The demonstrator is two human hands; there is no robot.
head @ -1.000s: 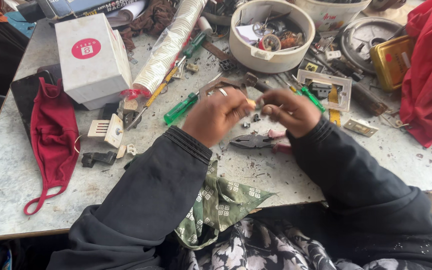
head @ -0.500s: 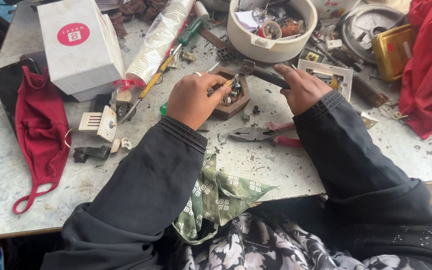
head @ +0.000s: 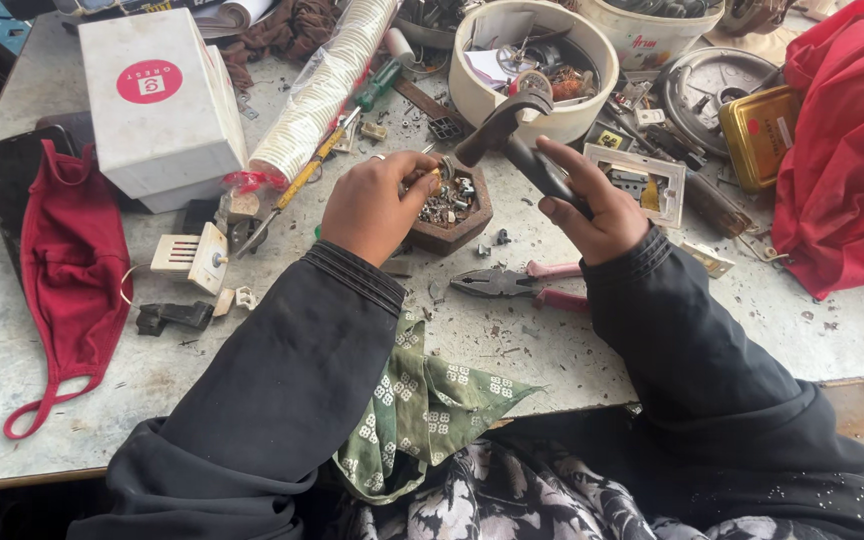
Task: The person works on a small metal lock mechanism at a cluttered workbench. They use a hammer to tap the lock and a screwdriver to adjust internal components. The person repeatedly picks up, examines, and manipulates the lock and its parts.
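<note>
Right hand [head: 592,205] grips the dark, smooth handle of a small metal-headed hammer [head: 512,135], head raised over the hexagonal wooden block [head: 457,215]. Left hand [head: 372,205] pinches a small brass-coloured part [head: 435,180] on that block, mid-tabletop; pink-handled steel pliers [head: 522,285] lie just nearer.

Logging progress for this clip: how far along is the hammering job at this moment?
Set up already: a small brass part sits over the hexagonal wooden block, pinched by the left hand. In hand: the right hand holds a hammer raised above it, head not touching. Left: the strike itself. The pink-handled pliers lie unused on the table.
</note>
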